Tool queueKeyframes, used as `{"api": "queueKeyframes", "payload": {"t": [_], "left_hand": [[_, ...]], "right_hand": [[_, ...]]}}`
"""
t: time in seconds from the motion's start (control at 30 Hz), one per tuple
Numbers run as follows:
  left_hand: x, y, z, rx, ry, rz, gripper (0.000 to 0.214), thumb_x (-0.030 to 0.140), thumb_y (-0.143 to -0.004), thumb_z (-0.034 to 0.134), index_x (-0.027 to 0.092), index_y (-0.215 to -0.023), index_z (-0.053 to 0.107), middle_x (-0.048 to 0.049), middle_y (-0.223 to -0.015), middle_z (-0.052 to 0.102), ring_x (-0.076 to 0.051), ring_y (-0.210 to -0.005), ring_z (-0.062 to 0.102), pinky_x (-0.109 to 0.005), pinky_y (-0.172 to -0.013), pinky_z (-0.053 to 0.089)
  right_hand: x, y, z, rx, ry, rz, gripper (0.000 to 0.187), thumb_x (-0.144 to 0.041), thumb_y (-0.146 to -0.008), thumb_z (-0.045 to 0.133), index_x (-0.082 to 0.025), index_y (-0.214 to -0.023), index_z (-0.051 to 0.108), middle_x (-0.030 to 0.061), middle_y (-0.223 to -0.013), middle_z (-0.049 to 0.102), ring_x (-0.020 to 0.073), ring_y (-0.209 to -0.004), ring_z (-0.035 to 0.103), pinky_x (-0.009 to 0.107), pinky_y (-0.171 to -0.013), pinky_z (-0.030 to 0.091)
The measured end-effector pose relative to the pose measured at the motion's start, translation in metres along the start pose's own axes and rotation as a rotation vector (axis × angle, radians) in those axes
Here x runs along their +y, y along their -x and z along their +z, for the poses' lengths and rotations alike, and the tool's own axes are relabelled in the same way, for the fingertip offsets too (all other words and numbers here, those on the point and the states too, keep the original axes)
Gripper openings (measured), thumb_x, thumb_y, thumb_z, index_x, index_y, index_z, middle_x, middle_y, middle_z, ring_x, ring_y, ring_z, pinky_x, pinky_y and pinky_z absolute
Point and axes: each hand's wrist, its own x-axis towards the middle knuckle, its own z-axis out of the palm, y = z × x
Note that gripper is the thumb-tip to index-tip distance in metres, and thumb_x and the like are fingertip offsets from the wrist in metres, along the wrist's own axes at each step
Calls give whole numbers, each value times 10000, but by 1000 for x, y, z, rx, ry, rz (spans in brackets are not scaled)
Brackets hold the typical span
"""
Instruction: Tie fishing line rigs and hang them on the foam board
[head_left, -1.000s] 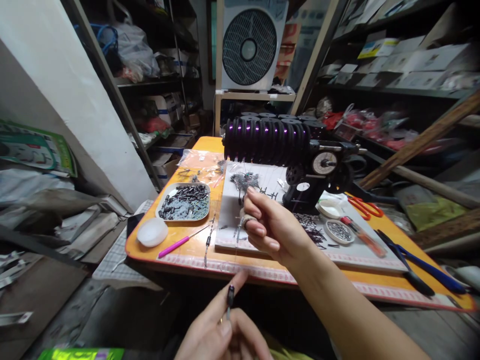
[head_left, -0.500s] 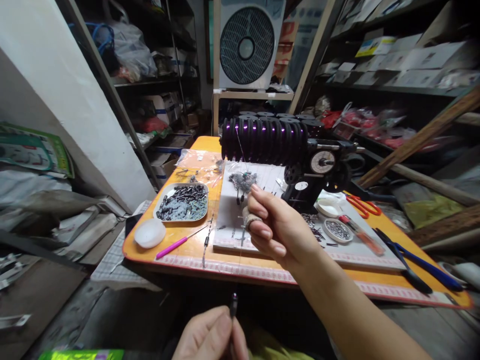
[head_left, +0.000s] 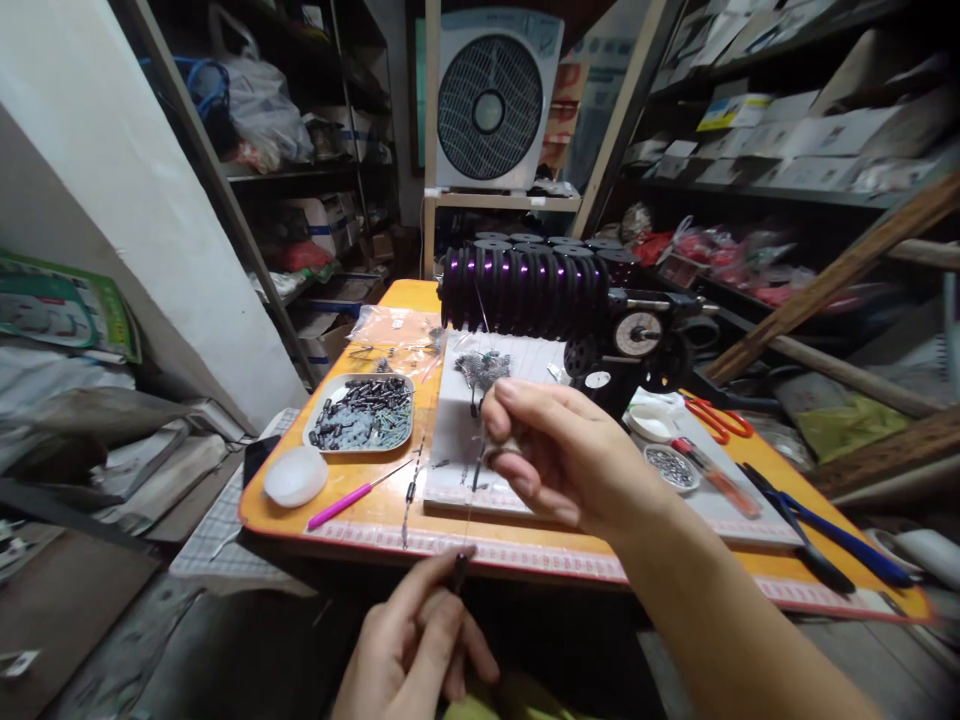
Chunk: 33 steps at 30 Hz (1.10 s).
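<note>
Your left hand [head_left: 420,635] is pinching a dark piece [head_left: 460,572] by the table's [head_left: 409,295] near edge. The piece is pointing up along a thin line [head_left: 468,525] toward your farther right hand [head_left: 544,445], whose fingers are curling closed, on what I cannot tell.

Held piece [head_left: 460,571] black. Counter [head_left: 345,473] orange, red-edged; measuring strip [head_left: 525,556] on it whitish with red-pink marks. Spools [head_left: 517,290] black — purple bands between rims. Tray [head_left: 412,415] off-white, parts [head_left: 371,395] inside black, grey, greenish. Needle tool [head_left: 340,506] handle magenta; scissors [head_left: 709,428] handles orange-red; pliers [head_left: 847,543] blue and black. Cloth [head_left: 240,560] — grey-white check.
</note>
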Motion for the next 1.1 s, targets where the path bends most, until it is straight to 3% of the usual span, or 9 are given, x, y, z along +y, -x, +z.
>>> {"api": "queueKeyframes", "payload": {"t": [0.13, 0.2, 0.27, 0.37, 0.53, 0.67, 0.87, 0.97, 1.1], "left_hand": [[19, -25, -17, 82, -671, 521, 308, 311, -928, 415, 346, -1233, 383, 44, -1096, 554, -70, -1006, 499, -188, -889, 350], [38, -38, -20, 178, -789, 688, 379, 265, -908, 447, 349, -1268, 363, 54, -1345, 367, -95, -1248, 334, -227, -1044, 263], [58, -47, -17, 222, -741, 783, 423, 272, -924, 425, 362, -1323, 317, 63, -1373, 329, -86, -1276, 296, -222, -1070, 247], [78, -55, -7, 104, -476, 753, 317, 293, -969, 332, 313, -1277, 405, 33, -1283, 443, -81, -1186, 398, -216, -1017, 319], [79, -55, 1, -52, -185, 568, 310, 382, -961, 333, 141, -835, 483, -28, -841, 509, -91, -772, 470, -233, -739, 409], [74, -54, 2, -171, -82, 474, 330, 401, -940, 376, 118, -829, 505, -35, -730, 459, -86, -647, 399, -235, -631, 385], [74, -55, 1, -415, 200, 406, 274, 316, -930, 419, 107, -796, 535, -31, -626, 491, -75, -550, 482, -193, -508, 360], [69, -58, 2, -386, 314, 381, 317, 352, -897, 473, 86, -735, 528, -40, -613, 502, -61, -484, 461, -170, -443, 314], [57, -58, 8, -238, 454, 399, 335, 365, -873, 511, 94, -676, 495, -22, -561, 483, -49, -444, 423, -160, -427, 306]], "right_hand": [[-20, 9, 6, -18, 266, 14, 271, -356, -946, 394, -124, -895, 524, -18, -524, 455, 17, -353, 321, 82, -310, 246], [-29, 11, 10, -42, 351, 19, 299, -370, -949, 388, -113, -899, 533, -18, -518, 450, 12, -356, 327, 77, -317, 244], [-35, 10, 13, -76, 426, 5, 311, -358, -953, 384, -102, -946, 560, -15, -529, 463, 6, -350, 342, 75, -324, 250], [-41, 7, 14, -72, 499, 1, 338, -347, -950, 392, -81, -1026, 586, -17, -509, 458, 9, -333, 346, 80, -314, 254], [-37, 4, 8, -57, 441, 46, 374, -379, -926, 439, -98, -1124, 588, -12, -502, 477, 21, -314, 336, 93, -290, 253], [-23, 3, 1, -91, 143, 84, 333, -350, -924, 449, -85, -1064, 594, -28, -439, 434, 26, -280, 281, 97, -275, 207], [-9, -2, -6, -220, -337, 176, 432, -349, -977, 238, -80, -939, 574, 0, -502, 476, 24, -274, 318, 100, -298, 273], [-5, -7, -2, -114, -485, 218, 485, -433, -964, 197, -113, -667, 406, 24, -539, 501, 77, -289, 425, 120, -247, 229], [4, -15, 12, 91, -562, 159, 441, -404, -937, 290, -129, -604, 199, -4, -464, 424, 101, -249, 386, 151, -217, 191]]}}
